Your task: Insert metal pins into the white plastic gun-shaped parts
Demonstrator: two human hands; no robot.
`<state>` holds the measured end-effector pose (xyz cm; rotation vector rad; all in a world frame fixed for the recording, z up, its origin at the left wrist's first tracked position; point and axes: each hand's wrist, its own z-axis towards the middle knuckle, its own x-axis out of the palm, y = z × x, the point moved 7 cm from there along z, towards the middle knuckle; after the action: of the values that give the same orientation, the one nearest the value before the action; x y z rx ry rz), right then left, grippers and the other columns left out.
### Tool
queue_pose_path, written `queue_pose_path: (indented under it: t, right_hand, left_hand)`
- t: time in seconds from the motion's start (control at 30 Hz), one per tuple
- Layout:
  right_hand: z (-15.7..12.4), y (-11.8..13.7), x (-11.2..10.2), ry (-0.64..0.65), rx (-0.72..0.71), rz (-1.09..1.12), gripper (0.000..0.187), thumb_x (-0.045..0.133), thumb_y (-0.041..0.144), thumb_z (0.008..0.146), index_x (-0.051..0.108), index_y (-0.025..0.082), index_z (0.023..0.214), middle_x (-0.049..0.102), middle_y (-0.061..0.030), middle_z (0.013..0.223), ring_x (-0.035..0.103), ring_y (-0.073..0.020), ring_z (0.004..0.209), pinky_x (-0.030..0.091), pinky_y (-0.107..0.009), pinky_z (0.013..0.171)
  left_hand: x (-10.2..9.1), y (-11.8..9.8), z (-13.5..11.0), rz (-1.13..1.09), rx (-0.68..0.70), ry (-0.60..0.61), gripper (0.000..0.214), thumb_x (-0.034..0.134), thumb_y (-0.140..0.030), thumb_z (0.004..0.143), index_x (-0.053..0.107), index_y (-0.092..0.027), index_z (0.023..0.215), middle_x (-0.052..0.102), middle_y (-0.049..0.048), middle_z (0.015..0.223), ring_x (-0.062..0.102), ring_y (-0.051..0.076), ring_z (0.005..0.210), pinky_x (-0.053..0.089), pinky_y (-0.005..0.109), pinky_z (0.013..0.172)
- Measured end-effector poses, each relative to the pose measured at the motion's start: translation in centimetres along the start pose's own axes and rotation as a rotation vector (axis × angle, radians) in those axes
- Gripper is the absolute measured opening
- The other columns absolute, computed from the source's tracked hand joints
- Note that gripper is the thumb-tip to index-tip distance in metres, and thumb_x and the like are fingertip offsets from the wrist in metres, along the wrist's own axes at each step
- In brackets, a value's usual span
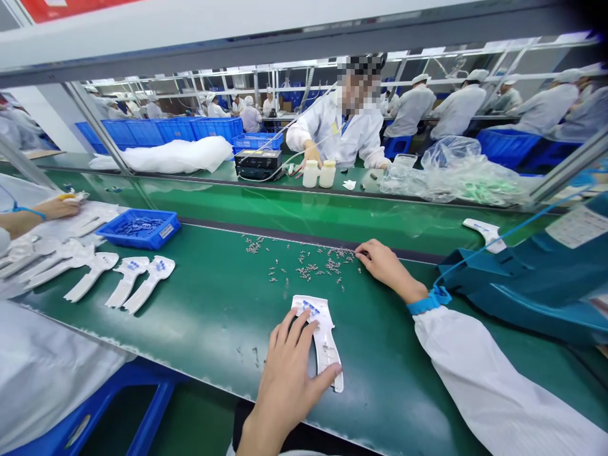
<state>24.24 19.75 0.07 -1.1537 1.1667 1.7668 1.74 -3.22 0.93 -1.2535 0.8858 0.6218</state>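
My left hand (289,367) lies at the bottom centre, palm down with fingers spread, pressing on a flat white plastic piece (323,345) with blue markings. Much of that piece is hidden under my hand. My right hand (387,265) reaches in from the right, its fingertips at the edge of a scatter of small silver metal parts (313,263) on the green belt (228,323). Whether those fingertips pinch a tiny part, I cannot tell. A blue strap (430,299) circles my right wrist, with a thin blue cord running from it.
Several similar white pieces (147,282) lie to the left, next to a blue tray of metal parts (137,228). A co-worker's hand (57,208) is at the far left. A teal bin (522,291) stands right. A worker and bottles sit across the belt.
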Motion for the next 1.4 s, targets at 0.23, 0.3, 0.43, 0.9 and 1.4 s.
queue_pose_path:
  t: [0.23, 0.3, 0.43, 0.9, 1.4]
  right_hand:
    - [-2.0, -0.8, -1.3, 0.058, 0.067, -0.119, 0.033, 0.046, 0.019, 0.091, 0.068, 0.013, 0.115, 0.071, -0.0172, 0.106, 0.066, -0.0304, 0.096, 0.048, -0.035, 0.076]
    - [-3.3, -0.2, -1.8, 0.084, 0.056, -0.118, 0.032, 0.045, 0.021, 0.091, 0.071, 0.014, 0.109, 0.073, -0.0154, 0.103, 0.068, -0.0293, 0.094, 0.049, -0.035, 0.077]
    - [-7.0, 1.7, -2.4, 0.172, 0.058, 0.066, 0.027, 0.049, 0.036, 0.092, 0.072, 0.023, 0.095, 0.075, -0.0063, 0.098, 0.069, -0.0239, 0.085, 0.052, -0.032, 0.074]
    - [-14.6, 14.9, -0.7, 0.506, 0.212, 1.106, 0.044, 0.066, 0.061, 0.080, 0.071, 0.019, 0.093, 0.067, -0.0035, 0.081, 0.059, -0.0171, 0.073, 0.050, -0.031, 0.071]
    - [-15.6, 15.6, 0.8, 0.516, 0.298, 1.294, 0.039, 0.079, 0.053, 0.073, 0.072, 0.019, 0.090, 0.071, -0.0019, 0.075, 0.066, -0.0169, 0.073, 0.054, -0.031, 0.076]
  left_hand:
    - [-0.1, -0.2, 0.1, -0.003, -0.007, 0.013, 0.061, 0.059, -0.056, 0.089, 0.048, -0.023, 0.138, 0.038, 0.0071, 0.157, 0.026, 0.034, 0.148, 0.034, 0.059, 0.116]
    - [-0.1, -0.2, 0.1, -0.004, -0.003, 0.018, 0.061, 0.059, -0.056, 0.089, 0.048, -0.022, 0.138, 0.038, 0.0075, 0.157, 0.026, 0.034, 0.148, 0.034, 0.058, 0.116]
    - [-0.1, -0.3, 0.0, 0.000, 0.004, 0.027, 0.061, 0.059, -0.056, 0.088, 0.048, -0.021, 0.137, 0.038, 0.0078, 0.157, 0.026, 0.034, 0.148, 0.034, 0.058, 0.116]
    - [-2.9, -1.9, -1.5, -0.181, 0.166, -0.362, 0.023, 0.059, -0.026, 0.095, 0.055, -0.025, 0.117, 0.066, 0.0055, 0.111, 0.058, 0.022, 0.110, 0.047, 0.039, 0.094]
    - [-2.9, -2.4, -1.9, -0.170, 0.212, -0.435, 0.009, 0.057, -0.017, 0.094, 0.061, -0.022, 0.099, 0.067, 0.0023, 0.094, 0.058, 0.018, 0.090, 0.044, 0.034, 0.081]
